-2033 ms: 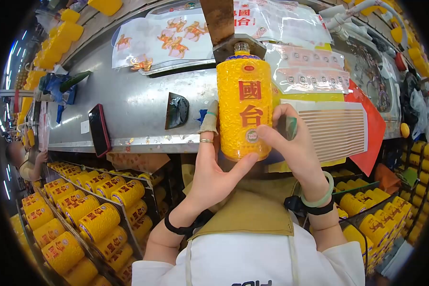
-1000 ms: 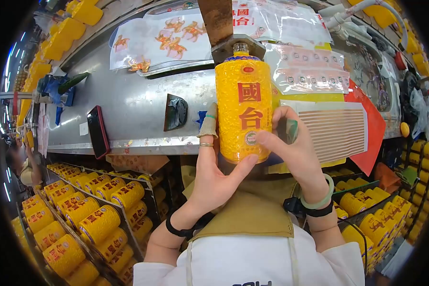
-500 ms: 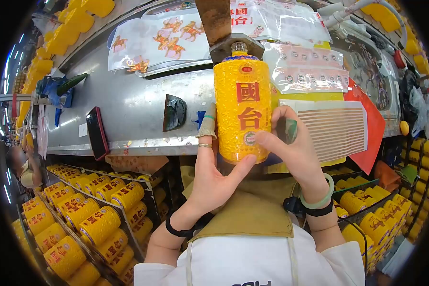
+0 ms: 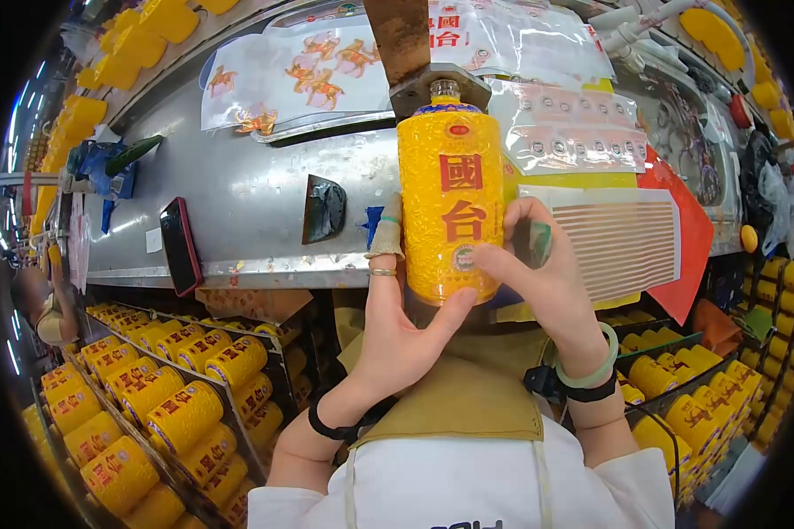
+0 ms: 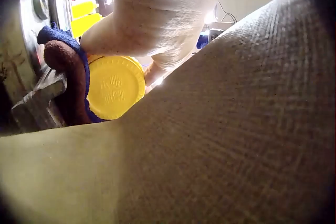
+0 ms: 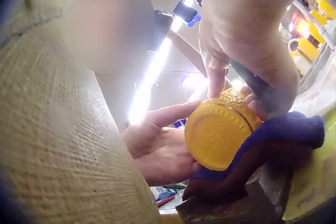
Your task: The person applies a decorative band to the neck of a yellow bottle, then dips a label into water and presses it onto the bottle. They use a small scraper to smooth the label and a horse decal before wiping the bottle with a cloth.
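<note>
Red characters 國台 (image 4: 461,173) stand on the yellow bottle (image 4: 451,198) and a printed sheet (image 4: 525,44).

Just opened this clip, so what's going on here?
A person holds a yellow bottle in both hands, the left hand on one side and the right hand on the other. It lies on its side over a blue cloth, neck pointing away from the person. The right hand's thumb is at the round seal near the base. Printed sheets lie beyond on the metal table.
</note>
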Available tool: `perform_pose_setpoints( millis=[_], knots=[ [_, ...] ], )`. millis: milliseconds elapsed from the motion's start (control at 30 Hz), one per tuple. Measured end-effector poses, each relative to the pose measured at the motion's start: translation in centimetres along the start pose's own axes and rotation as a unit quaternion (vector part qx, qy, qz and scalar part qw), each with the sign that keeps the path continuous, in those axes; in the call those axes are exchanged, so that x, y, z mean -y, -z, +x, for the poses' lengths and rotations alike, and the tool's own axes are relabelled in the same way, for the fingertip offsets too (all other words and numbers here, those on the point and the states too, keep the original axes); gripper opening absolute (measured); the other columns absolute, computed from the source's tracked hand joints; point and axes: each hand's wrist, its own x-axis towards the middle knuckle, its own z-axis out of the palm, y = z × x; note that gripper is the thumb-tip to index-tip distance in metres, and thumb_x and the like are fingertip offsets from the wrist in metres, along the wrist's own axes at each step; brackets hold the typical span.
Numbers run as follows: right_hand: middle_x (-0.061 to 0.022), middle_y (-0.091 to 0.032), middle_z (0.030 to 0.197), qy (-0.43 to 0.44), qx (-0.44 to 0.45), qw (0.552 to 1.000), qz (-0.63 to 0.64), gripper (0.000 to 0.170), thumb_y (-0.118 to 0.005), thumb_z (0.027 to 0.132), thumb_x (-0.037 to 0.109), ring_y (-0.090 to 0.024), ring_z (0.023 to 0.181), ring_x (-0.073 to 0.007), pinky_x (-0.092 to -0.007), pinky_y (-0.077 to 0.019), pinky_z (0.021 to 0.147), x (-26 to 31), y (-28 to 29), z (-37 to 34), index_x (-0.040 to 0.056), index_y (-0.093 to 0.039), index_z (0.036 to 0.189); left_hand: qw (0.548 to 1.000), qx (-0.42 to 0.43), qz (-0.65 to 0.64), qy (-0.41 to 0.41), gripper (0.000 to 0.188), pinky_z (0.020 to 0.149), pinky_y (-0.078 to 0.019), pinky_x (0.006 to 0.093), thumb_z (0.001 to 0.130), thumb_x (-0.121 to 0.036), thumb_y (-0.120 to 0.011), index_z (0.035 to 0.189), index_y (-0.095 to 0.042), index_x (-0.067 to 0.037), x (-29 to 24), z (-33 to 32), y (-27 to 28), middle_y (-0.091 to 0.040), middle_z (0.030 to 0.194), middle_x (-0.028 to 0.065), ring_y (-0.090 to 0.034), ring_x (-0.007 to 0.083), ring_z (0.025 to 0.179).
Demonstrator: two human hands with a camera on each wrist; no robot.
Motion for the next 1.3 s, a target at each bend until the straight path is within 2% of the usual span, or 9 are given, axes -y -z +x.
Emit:
perform_pose_setpoints(
  millis=[200,267,333,433,667,800,867,1033,1300],
  knots=[
    [0.0005,-0.058,0.096,-0.020,-0.012,0.999,-0.023,0.027,-0.070,0.096,0.002,-0.054,0.082,-0.0072,-0.0250,-0.0478,0.073,3.4,1.4,-0.2,0.0029,-0.056,0.119,0.999,-0.036,-0.002,-0.017,0.088,0.116,-0.0403,0.0403,0.094,0.000,-0.071,0.160,-0.015,0.008,0.4,0.0,-0.7,-0.040,0.153,0.0201,-0.046,0.0264,0.141],
    [-0.0062,-0.062,0.103,0.216,-0.038,0.950,-0.221,0.034,-0.062,0.096,-0.004,-0.062,0.090,-0.0148,-0.0292,-0.0507,0.083,3.6,1.9,-0.1,-0.0001,-0.054,0.129,0.998,-0.047,0.023,-0.035,0.086,0.116,-0.0402,0.0408,0.094,0.000,-0.070,0.160,-0.015,0.008,0.6,-0.1,-0.8,-0.041,0.152,0.0205,-0.046,0.0271,0.141],
    [-0.0045,-0.062,0.104,0.233,-0.043,0.954,-0.184,0.033,-0.062,0.096,-0.005,-0.058,0.099,-0.0135,-0.0288,-0.0480,0.092,5.2,1.2,-0.4,0.0006,-0.059,0.128,0.999,-0.029,0.021,-0.030,0.087,0.119,-0.0369,0.0415,0.095,0.004,-0.065,0.162,-0.011,0.005,0.8,-0.3,-0.8,-0.035,0.158,0.0187,-0.041,0.0267,0.145],
    [-0.0118,-0.071,0.098,0.395,0.096,0.834,-0.374,0.021,-0.073,0.084,0.000,-0.067,0.086,-0.0270,-0.0348,-0.0533,0.083,6.6,0.6,-0.1,0.0031,-0.074,0.104,0.998,-0.006,0.051,-0.036,0.088,0.122,-0.0325,0.0420,0.096,0.008,-0.060,0.165,-0.007,0.000,1.1,-0.4,-0.4,-0.029,0.163,0.0168,-0.035,0.0263,0.150],
    [-0.0059,-0.075,0.098,0.533,0.030,0.707,-0.465,0.030,-0.071,0.076,0.003,-0.066,0.089,-0.0250,-0.0354,-0.0522,0.079,7.4,1.0,0.4,0.0023,-0.076,0.105,1.000,-0.017,0.006,-0.023,0.090,0.124,-0.0307,0.0426,0.095,0.007,-0.062,0.165,-0.006,0.000,0.6,-0.4,-0.9,-0.028,0.165,0.0170,-0.034,0.0272,0.151],
    [-0.0075,-0.074,0.096,0.522,0.019,0.725,-0.449,0.031,-0.073,0.079,0.004,-0.069,0.089,-0.0214,-0.0332,-0.0538,0.078,5.2,2.4,-0.6,0.0019,-0.073,0.110,0.998,0.013,-0.055,0.003,0.104,0.123,-0.0337,0.0444,0.088,0.007,-0.075,0.165,-0.004,0.000,0.5,-0.3,0.4,-0.027,0.165,0.0171,-0.035,0.0282,0.151],
    [-0.0075,-0.073,0.097,0.322,-0.155,0.901,-0.244,0.026,-0.073,0.087,-0.003,-0.069,0.089,-0.0172,-0.0296,-0.0541,0.077,4.3,2.4,-1.8,0.0001,-0.071,0.112,0.994,0.019,0.100,-0.035,0.122,0.119,-0.0406,0.0431,0.078,-0.001,-0.090,0.165,-0.003,0.003,1.1,-0.4,1.1,-0.027,0.164,0.0187,-0.040,0.0278,0.148],
    [-0.0061,-0.068,0.103,0.190,-0.125,0.970,-0.090,0.023,-0.071,0.093,0.000,-0.067,0.086,-0.0131,-0.0273,-0.0525,0.074,0.8,1.2,-4.2,0.0008,-0.069,0.116,0.991,-0.050,0.122,0.027,0.121,0.111,-0.0486,0.0404,0.074,0.000,-0.093,0.164,-0.012,0.002,1.9,-0.3,0.8,-0.040,0.157,0.0174,-0.051,0.0261,0.139],
    [-0.0117,-0.064,0.098,0.156,-0.168,0.951,-0.205,0.019,-0.070,0.093,0.001,-0.066,0.083,-0.0221,-0.0299,-0.0516,0.072,-2.7,2.5,-5.0,0.0006,-0.068,0.111,0.991,-0.088,0.093,-0.036,0.098,0.109,-0.0500,0.0381,0.078,0.005,-0.086,0.159,-0.032,0.004,2.5,1.0,1.0,-0.056,0.145,0.0157,-0.059,0.0228,0.129]
  ],
)
